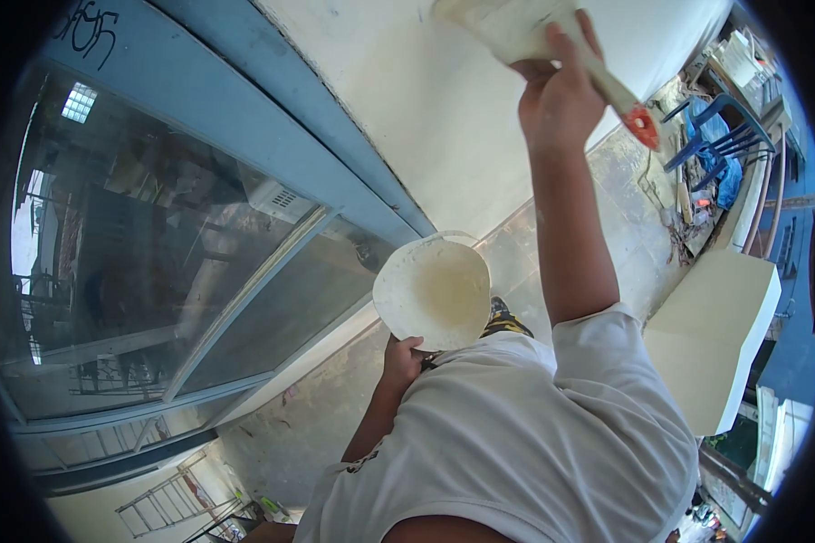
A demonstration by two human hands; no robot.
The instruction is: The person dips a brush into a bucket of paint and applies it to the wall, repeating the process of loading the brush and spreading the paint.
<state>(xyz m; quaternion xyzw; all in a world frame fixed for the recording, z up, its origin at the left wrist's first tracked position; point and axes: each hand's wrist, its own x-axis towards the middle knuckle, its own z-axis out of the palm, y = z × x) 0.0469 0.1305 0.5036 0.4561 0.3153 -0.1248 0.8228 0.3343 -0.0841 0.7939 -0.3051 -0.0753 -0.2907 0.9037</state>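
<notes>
My right hand [560, 90] is raised and closed around the handle of a wide paintbrush [516, 27]. The handle's red tip [641, 125] sticks out past my hand, and the pale bristles lie against the cream wall [407, 109]. My left hand [405, 356] grips from below the rim of a round white paint pot [435, 290] with cream paint inside, held near my chest. I am wearing a white shirt [516, 434].
A blue-framed glass window [181, 244] fills the left side beside the wall. A blue plastic chair [711, 136] and clutter stand on the tiled floor at the right. A cream block [711, 335] is near my right side. A ladder [167, 507] lies at the lower left.
</notes>
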